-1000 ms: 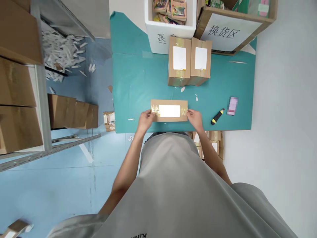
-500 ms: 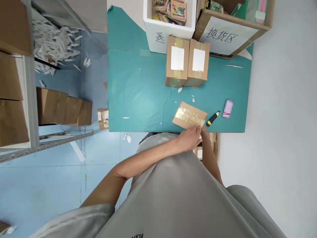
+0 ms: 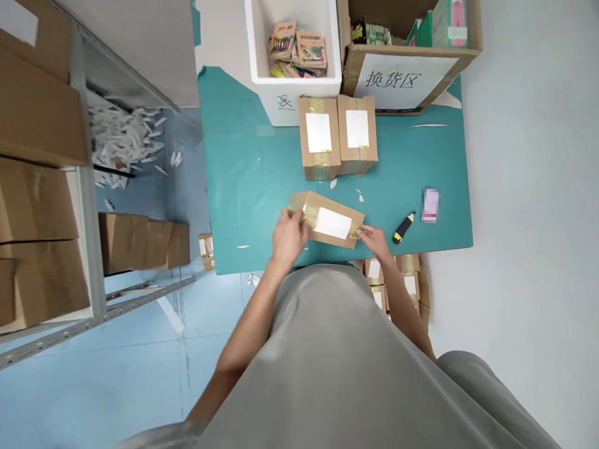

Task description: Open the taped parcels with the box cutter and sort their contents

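Near the front edge of the green-covered table (image 3: 243, 199) is a taped cardboard box (image 3: 327, 201) with a white label (image 3: 333, 223) facing up. My left hand (image 3: 289, 237) grips its left end, fingers slightly blurred. At the box's right end, my right hand (image 3: 375, 239) pinches the corner by the clear tape. A black and yellow utility knife (image 3: 404, 228) lies to the right of my right hand. Beyond the held box, two labelled cardboard boxes (image 3: 321, 163) stand side by side.
At the back are a white foam bin (image 3: 292, 103) with small packs and a large carton (image 3: 407, 81) with handwriting. A blurred-out pinkish item (image 3: 430, 205) lies at right. Shelving with cartons (image 3: 42, 206) stands at left; more boxes (image 3: 409, 284) sit below the table's front edge.
The box has been turned so its label shows, and moved slightly left. My left hand has gone from its right corner to its left end. The camera view has shifted.
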`<state>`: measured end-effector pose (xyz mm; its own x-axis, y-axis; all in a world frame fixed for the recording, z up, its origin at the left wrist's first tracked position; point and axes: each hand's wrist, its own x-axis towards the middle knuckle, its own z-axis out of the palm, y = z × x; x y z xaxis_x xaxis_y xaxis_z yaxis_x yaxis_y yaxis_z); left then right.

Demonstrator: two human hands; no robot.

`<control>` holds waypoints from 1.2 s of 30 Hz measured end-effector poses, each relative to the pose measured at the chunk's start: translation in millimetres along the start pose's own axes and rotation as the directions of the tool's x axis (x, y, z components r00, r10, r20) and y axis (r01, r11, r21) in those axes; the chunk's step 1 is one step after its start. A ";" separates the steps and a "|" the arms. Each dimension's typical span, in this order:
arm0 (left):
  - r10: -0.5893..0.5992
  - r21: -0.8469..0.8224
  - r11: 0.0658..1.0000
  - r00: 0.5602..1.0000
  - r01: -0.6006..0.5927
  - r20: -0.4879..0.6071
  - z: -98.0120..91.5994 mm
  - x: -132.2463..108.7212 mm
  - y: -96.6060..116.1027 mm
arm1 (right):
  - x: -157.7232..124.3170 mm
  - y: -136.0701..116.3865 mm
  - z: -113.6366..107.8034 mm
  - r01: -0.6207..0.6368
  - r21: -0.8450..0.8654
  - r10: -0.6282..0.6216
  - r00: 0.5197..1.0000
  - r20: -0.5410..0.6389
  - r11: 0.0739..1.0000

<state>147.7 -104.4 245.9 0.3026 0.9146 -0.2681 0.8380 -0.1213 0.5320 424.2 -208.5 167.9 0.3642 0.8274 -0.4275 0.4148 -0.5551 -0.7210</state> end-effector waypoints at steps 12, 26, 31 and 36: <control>-0.364 -0.305 0.864 0.916 0.400 0.169 41.4 -2.8 -112.1 | 23.8 -28.4 -2.8 0.060 -0.336 0.011 0.979 0.205 0.940; -0.295 -0.459 0.862 0.949 0.215 -0.110 37.2 214.1 -44.5 | 230.9 -59.4 0.9 -0.099 0.529 0.191 0.974 -0.122 0.843; -0.273 -0.435 0.881 0.950 0.185 -0.149 50.3 208.3 -38.5 | 234.9 -42.2 16.3 -0.028 0.632 0.152 0.978 -0.144 0.775; -0.199 -0.466 0.875 0.975 0.129 -0.104 67.9 205.7 -15.3 | 233.8 -3.6 -8.0 0.003 0.587 0.138 0.971 -0.196 0.810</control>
<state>227.9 59.4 128.1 0.0814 0.9554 -0.2839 0.5607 0.1916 0.8055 514.5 -13.7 75.0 0.5741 0.7099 -0.4080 -0.1521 -0.3972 -0.9050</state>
